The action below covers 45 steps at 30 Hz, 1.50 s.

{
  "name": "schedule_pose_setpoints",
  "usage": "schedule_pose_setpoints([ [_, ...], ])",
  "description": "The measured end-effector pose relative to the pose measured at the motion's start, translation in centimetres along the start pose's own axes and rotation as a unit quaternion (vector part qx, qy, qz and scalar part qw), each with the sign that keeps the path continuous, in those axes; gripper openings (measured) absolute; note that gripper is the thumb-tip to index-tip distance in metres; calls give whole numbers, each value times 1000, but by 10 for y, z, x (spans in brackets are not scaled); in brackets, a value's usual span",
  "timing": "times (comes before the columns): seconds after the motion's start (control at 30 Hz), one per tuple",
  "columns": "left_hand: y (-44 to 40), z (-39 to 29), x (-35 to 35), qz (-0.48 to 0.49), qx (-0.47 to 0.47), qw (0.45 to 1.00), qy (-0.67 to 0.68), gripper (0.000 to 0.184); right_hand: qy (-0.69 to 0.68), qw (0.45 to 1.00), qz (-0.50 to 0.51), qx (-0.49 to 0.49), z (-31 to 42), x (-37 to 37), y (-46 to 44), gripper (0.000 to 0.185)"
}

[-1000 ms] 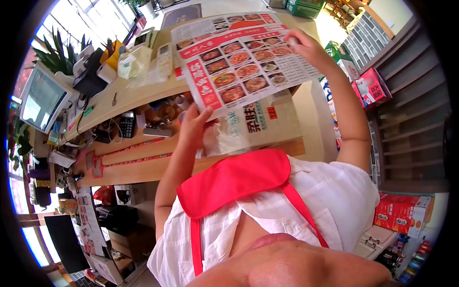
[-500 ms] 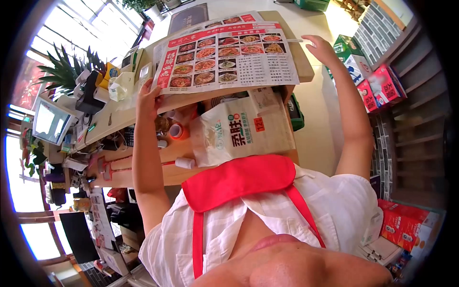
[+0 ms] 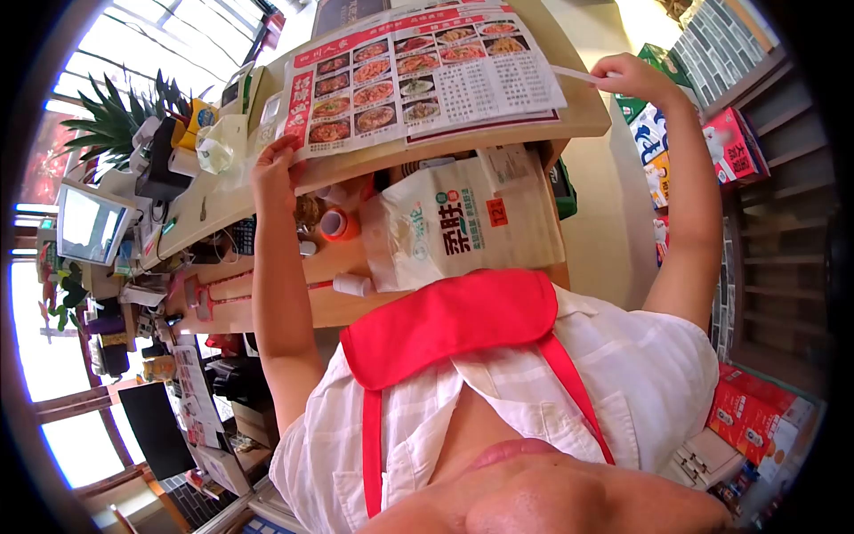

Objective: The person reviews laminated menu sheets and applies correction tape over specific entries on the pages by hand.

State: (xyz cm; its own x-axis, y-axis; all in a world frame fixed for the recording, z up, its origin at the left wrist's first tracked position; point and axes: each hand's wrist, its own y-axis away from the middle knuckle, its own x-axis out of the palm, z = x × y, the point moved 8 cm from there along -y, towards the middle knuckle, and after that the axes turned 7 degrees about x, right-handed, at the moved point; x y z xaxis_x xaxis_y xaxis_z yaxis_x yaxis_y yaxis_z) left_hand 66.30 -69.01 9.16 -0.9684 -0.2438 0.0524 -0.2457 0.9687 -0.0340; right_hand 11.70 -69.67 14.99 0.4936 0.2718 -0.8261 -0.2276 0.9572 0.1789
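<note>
Pinching the near left corner of a printed menu sheet (image 3: 391,80) in closed left fingers (image 3: 285,149), with the menu sheet spread over the worktop (image 3: 583,111). Gripping a narrow white strip (image 3: 576,75) in closed right fingers (image 3: 612,71), out past the menu sheet's right side. Can see a dark-edged sheet (image 3: 480,130) peeking out beneath the near edge.

Left of the menu sheet, packed close along the worktop: a white packet (image 3: 221,147), a yellow item (image 3: 199,125), a monitor (image 3: 92,222) and a spiky plant (image 3: 116,129). Underneath, on the open shelf (image 3: 329,262) — a printed plastic bag (image 3: 471,214) taking up much of the right part, with an orange container (image 3: 338,224) and a white roll (image 3: 353,285) to its left. Off to the right, a pink-red box (image 3: 731,147) and, lower down, a red carton (image 3: 747,414).

Can't see all of the green crate (image 3: 566,191), partly hidden behind the worktop's right end. Can't make out the menu sheet's small print, nor whether the strip is joined to the menu sheet or just meets its edge. Blocked from view by the red apron flap (image 3: 454,320) — part of the shelf's near edge.
</note>
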Motion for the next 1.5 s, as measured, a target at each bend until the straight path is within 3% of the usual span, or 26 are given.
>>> schedule_pose_setpoints([
  [0.1,4,-3,4,7,4,1000,-3,22,-218,974,40,54,-33,-5,37,25],
  [0.23,1,0,4,25,-5,1000,4,21,-442,890,-93,63,-119,-5,108,27],
  [0.3,-1,1,4,42,0,999,5,22,-541,811,-190,120,-162,4,163,25],
  [0.37,0,-1,7,63,1,998,0,22,-623,743,-215,112,-197,22,220,26],
  [0.43,-3,4,5,82,-5,997,0,23,-660,734,-149,56,-209,47,267,25],
  [0.57,-8,5,6,96,-4,995,9,23,-670,647,-331,150,-224,120,351,15],
  [0.67,-9,7,6,110,-4,994,7,24,-579,756,-204,226,-205,176,352,15],
  [0.73,-9,3,8,118,-2,993,14,26,-616,757,-100,192,-159,207,324,17],
  [0.8,0,-2,12,123,3,992,34,30,-629,737,-123,215,-140,239,300,21],
  [0.87,10,-8,16,155,26,987,43,37,-578,798,5,171,-91,246,263,23],
  [0.97,19,-13,18,194,48,979,41,46,-595,786,77,149,-57,264,222,23],
  [1.17,3,3,10,184,38,980,57,49,-567,797,127,166,-15,302,163,21],
  [1.3,5,-6,12,145,32,984,102,46,-477,849,127,187,-7,315,143,21],
  [1.37,-1,-11,6,160,94,982,-41,46,-383,889,130,215,-10,316,136,24],
  [1.47,-2,-19,-3,174,139,948,-226,47,-364,921,47,127,-28,319,126,30],
  [1.5,1,-21,-6,177,144,932,-281,47,-310,938,42,149,-32,314,127,31],
])
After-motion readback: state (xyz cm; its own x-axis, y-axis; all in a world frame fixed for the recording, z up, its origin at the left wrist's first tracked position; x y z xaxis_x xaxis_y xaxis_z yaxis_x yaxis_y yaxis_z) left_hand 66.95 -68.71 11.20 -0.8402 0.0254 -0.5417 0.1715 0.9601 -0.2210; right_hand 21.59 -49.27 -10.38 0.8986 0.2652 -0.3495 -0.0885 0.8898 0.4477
